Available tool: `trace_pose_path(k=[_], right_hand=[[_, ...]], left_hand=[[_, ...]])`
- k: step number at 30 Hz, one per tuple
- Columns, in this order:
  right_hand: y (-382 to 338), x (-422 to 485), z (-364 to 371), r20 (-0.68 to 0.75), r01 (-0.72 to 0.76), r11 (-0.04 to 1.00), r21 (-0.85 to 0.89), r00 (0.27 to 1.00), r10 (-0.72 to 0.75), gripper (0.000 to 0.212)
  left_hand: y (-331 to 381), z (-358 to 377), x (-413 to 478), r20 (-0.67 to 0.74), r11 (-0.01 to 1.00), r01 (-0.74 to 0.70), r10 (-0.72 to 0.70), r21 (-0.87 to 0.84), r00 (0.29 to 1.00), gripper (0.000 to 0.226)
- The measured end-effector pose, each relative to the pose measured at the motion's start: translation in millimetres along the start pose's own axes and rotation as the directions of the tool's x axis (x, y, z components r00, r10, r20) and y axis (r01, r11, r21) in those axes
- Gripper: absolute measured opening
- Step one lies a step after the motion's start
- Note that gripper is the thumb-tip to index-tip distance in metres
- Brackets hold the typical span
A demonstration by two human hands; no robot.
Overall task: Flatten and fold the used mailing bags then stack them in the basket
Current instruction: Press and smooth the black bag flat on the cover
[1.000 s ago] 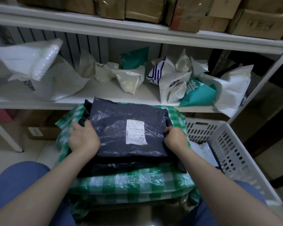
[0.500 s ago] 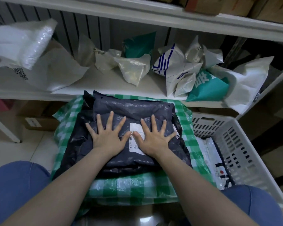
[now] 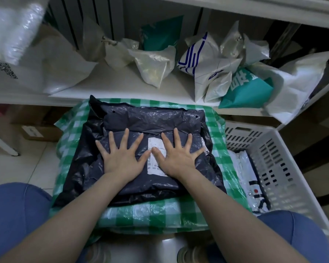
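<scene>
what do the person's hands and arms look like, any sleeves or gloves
No gloves, rings or watch on the left hand or right hand, and no sleeves on the forearms as far as the frame shows. Blue trousers cover the knees.

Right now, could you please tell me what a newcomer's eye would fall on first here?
The left hand and right hand press flat, fingers spread, on a folded dark mailing bag at centre, which lies on a green checked bag. Crumpled mailing bags crowd the shelf behind, and a white basket stands at the right.
</scene>
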State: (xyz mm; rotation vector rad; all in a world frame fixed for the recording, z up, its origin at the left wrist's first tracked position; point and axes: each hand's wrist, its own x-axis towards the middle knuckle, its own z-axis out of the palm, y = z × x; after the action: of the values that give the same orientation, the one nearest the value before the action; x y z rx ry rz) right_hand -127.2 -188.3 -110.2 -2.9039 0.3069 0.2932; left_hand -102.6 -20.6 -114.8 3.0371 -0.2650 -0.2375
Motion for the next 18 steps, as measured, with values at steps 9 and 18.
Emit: trace_pose_path(k=[9, 18], right_hand=[[-3.0, 24.1, -20.1, -0.197, -0.033, 0.999, -0.002, 0.980, 0.032, 0.072], [1.4, 36.1, -2.9, -0.097, -0.101, 0.995, 0.019, 0.990, 0.102, 0.073]], left_hand=[[9.8, -19.7, 35.8, -0.193, 0.994, -0.050, 0.030, -0.102, 0.981, 0.066], [11.6, -0.5, 50.2, -0.027, 0.998, 0.048, -0.049, -0.050, 0.998, 0.069]])
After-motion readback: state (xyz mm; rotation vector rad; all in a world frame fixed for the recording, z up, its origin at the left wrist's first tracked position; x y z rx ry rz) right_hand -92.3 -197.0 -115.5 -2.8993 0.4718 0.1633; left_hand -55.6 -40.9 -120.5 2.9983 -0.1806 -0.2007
